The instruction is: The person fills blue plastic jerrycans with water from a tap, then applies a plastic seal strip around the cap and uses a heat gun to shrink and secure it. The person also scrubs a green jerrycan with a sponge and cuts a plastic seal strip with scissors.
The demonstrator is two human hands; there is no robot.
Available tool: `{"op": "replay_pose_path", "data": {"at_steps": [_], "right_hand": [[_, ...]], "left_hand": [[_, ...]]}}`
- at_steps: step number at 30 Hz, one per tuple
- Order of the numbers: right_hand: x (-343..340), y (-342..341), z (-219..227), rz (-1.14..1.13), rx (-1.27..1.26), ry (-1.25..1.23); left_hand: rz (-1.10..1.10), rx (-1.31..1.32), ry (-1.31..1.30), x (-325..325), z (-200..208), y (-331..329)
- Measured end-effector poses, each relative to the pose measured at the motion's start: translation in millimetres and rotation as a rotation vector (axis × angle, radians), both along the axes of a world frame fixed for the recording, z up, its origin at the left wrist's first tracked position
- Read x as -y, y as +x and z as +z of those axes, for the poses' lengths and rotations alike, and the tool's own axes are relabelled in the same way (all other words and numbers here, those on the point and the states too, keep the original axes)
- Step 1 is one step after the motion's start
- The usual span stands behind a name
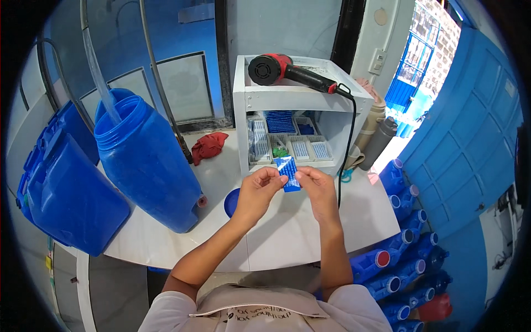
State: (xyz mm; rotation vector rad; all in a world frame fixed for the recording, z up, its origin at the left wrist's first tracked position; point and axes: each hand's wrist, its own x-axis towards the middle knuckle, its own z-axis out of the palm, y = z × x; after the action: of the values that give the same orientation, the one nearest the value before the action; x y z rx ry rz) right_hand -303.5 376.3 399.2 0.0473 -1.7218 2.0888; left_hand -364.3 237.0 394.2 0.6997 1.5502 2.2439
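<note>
Between my two hands is a small flat blue and white piece, like a sticker or sachet; I cannot tell which. My left hand pinches its left edge with thumb and fingers. The right edge is pinched by my right hand. Both hands are raised over the table, in front of a white shelf unit. Inside the unit, white baskets hold stacks of similar blue and white pieces. A blue round lid lies beside my left forearm.
A black and red hot-air blower lies on the shelf unit, its cord hanging at the right. At left, water from a hose runs into a tilted blue jug. A red cloth lies behind. Several blue bottles stand at right.
</note>
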Motion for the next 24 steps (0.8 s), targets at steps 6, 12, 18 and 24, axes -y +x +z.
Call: {"op": "replay_pose_path", "data": {"at_steps": [6,12,18,24], "right_hand": [[22,6,6,-0.158,-0.054,0.389],[25,-21,38,0.365,0.020,0.730],[-42,-142,156,-0.650,-0.119,1.545],[-114,-241,148,-0.448,0.225,1.751]], "left_hand": [[0.185,-0.176,-0.029,30,11,4],[0.064,0.013,0.049,99,29,16],[0.448,-0.005,0.062,202,31,41],[1.439,-0.316,-0.179,376,49,78]]}}
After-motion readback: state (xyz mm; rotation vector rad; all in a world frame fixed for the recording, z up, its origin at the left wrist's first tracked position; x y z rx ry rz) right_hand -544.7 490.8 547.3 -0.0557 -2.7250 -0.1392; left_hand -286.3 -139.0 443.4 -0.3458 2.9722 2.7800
